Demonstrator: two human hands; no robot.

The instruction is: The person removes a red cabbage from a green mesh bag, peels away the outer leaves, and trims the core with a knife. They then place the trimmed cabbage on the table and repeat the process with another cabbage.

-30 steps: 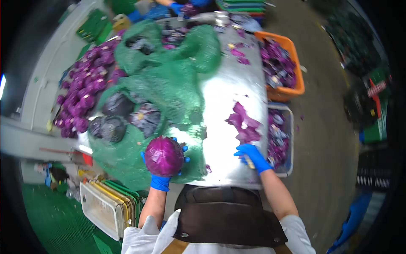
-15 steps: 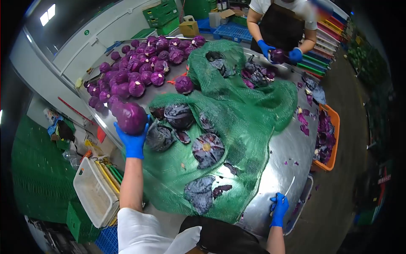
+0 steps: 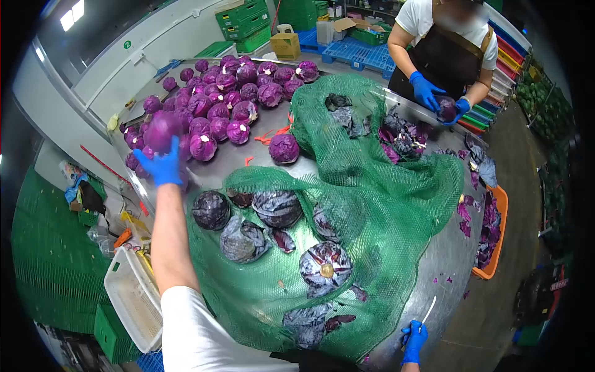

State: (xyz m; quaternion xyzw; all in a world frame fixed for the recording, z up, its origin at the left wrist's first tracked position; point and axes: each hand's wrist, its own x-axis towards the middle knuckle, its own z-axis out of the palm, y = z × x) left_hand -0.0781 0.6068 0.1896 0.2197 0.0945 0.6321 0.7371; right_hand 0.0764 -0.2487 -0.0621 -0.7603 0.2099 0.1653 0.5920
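Note:
My left hand (image 3: pixel 162 167) reaches over the left side of the metal table, its gloved fingers spread. Just past the fingertips is a blurred, peeled purple cabbage (image 3: pixel 163 130), in front of a large pile of red cabbages (image 3: pixel 201 105). My right hand (image 3: pixel 414 341), also in a blue glove, is closed around a knife (image 3: pixel 429 309) low at the table's right, thin blade pointing up. Between my hands lies a green mesh net (image 3: pixel 384 248) with unpeeled, dull-leaved cabbages on and under it, among them a dark one (image 3: pixel 211 209) and one with its cut stem up (image 3: pixel 326 268).
Across the table (image 3: pixel 443 266) a person (image 3: pixel 455 56) in blue gloves handles a cabbage (image 3: pixel 446 109). Loose leaves (image 3: pixel 403 139) lie near them. An orange crate (image 3: pixel 498 248) of trimmings stands at the right edge, a white basket (image 3: pixel 127 297) at lower left.
My left hand has swung up and left toward the pile, its fingers opening from under the peeled cabbage. My right hand still grips the knife. The view has shifted.

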